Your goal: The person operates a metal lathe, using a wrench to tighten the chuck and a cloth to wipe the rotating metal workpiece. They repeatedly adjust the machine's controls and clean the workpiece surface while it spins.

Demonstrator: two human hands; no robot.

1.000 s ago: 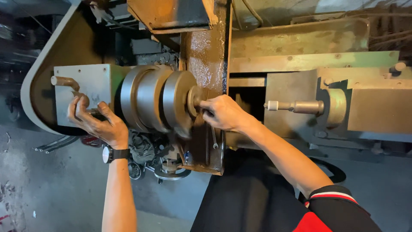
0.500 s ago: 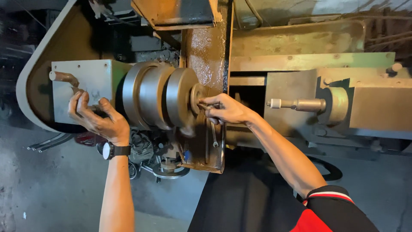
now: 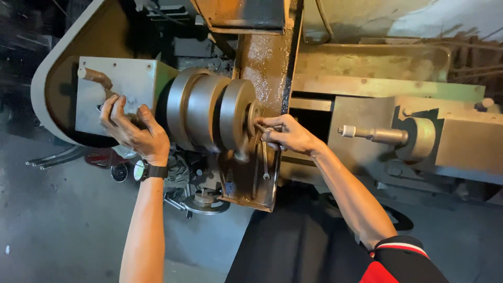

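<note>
Right hand (image 3: 287,134) mid-frame, pinched on small metal piece (image 3: 260,127) at stepped pulley (image 3: 212,112) face; piece mostly hidden. Left hand (image 3: 132,131) spread, gripping lever (image 3: 97,77) housing, fingertips partly obscured.

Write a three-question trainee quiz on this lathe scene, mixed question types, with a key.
1. True or false: the left hand rests on the grey housing beside the stepped pulley.
2. Which hand is at the pulley's small end? A) left B) right
3. Fill in: a ___ is worn on the left wrist.

Key: 1 true; 2 B; 3 wristwatch.
</note>
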